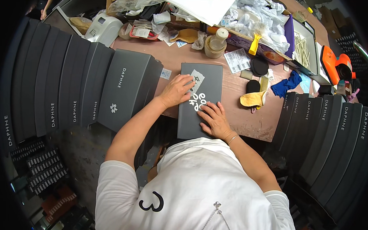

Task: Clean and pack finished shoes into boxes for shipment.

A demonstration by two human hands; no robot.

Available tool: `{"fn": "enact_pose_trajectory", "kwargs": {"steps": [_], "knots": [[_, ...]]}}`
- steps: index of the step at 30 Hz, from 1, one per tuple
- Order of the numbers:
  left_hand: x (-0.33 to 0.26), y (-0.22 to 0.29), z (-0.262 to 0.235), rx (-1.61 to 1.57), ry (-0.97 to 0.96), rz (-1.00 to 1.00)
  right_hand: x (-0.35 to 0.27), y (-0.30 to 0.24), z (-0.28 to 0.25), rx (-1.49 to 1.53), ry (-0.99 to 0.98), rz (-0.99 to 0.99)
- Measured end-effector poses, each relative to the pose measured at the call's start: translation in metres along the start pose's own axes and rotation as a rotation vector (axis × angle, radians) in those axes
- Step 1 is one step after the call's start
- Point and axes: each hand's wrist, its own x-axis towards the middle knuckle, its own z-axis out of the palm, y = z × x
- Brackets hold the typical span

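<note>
A dark grey shoebox [197,127] lies closed in front of me, its near end reaching past the table's front edge. A pale translucent strip [198,81] with dark handwriting sits aslant on its lid, above a white printed logo. My left hand [176,91] rests on the lid's left side, fingers loosely stretched, with the fingertips at the strip's left edge. Lower on the right, my right hand [216,121] lies on the lid with its fingers spread, partly over the logo. Neither hand grips anything that I can see.
Stacked grey shoeboxes stand at the left [126,80] and right [313,119]. Behind are a pump bottle [216,44], a yellow-handled brush [255,42], a purple-edged box [291,35] of crumpled paper and a white machine [101,27]. A yellow cloth [252,99] and blue cloth [286,84] lie right.
</note>
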Motion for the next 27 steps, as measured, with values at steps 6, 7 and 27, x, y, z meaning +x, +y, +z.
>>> {"fn": "enact_pose_trajectory", "kwargs": {"steps": [6,7,27], "knots": [[-0.001,0.004,-0.012,-0.086,-0.056,-0.007,-0.002,0.000,0.000,-0.007,0.008,0.000],[-0.001,0.001,-0.012,-0.103,-0.066,-0.009,-0.001,-0.001,0.000,-0.006,0.010,-0.004],[-0.012,0.034,0.014,-0.222,0.139,-0.210,-0.003,-0.001,0.000,-0.025,0.008,-0.006]]}}
